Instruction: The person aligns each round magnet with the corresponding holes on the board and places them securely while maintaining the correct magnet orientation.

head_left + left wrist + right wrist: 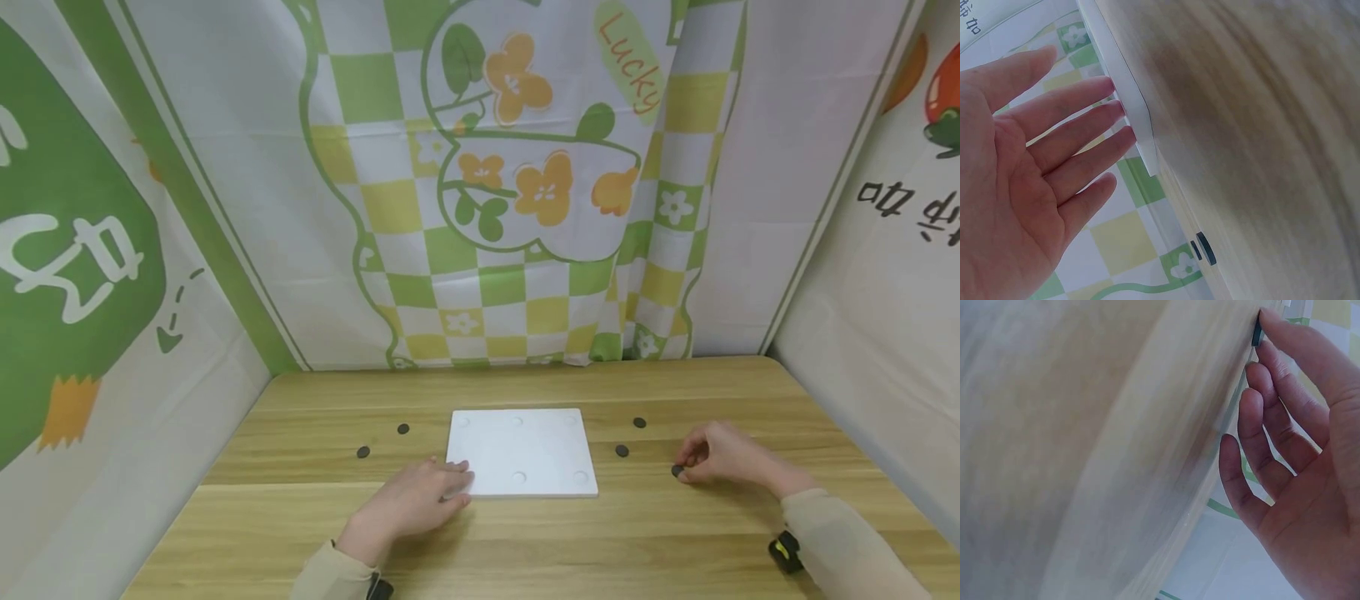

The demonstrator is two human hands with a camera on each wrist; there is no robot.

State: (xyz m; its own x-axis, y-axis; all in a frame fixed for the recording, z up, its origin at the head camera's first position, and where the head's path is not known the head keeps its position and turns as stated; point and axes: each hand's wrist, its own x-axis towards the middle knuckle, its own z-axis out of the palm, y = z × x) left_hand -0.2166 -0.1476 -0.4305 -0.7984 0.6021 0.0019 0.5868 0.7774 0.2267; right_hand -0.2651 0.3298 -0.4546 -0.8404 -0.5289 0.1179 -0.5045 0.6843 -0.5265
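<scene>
A flat white board (pixel 525 450) with shallow round recesses lies on the wooden table. My left hand (pixel 427 496) rests its fingertips on the board's front left corner, covering that part. In the left wrist view the left hand's fingers (pixel 1082 125) are spread and nearly straight, tips right at the board edge (pixel 1129 94). To the right of the board, my right hand (pixel 723 457) pinches a small dark disc (pixel 677 471) between thumb and index finger, close over the tabletop. The right wrist view shows this disc (pixel 1257 331) held on edge, the other fingers loosely curled.
Two more dark discs, a farther one (pixel 640 422) and a nearer one (pixel 622 451), lie between board and right hand. Left of the board are another two, one farther (pixel 403 428) and one nearer (pixel 363 452). A patterned curtain (pixel 525 308) hangs behind the table (pixel 570 542).
</scene>
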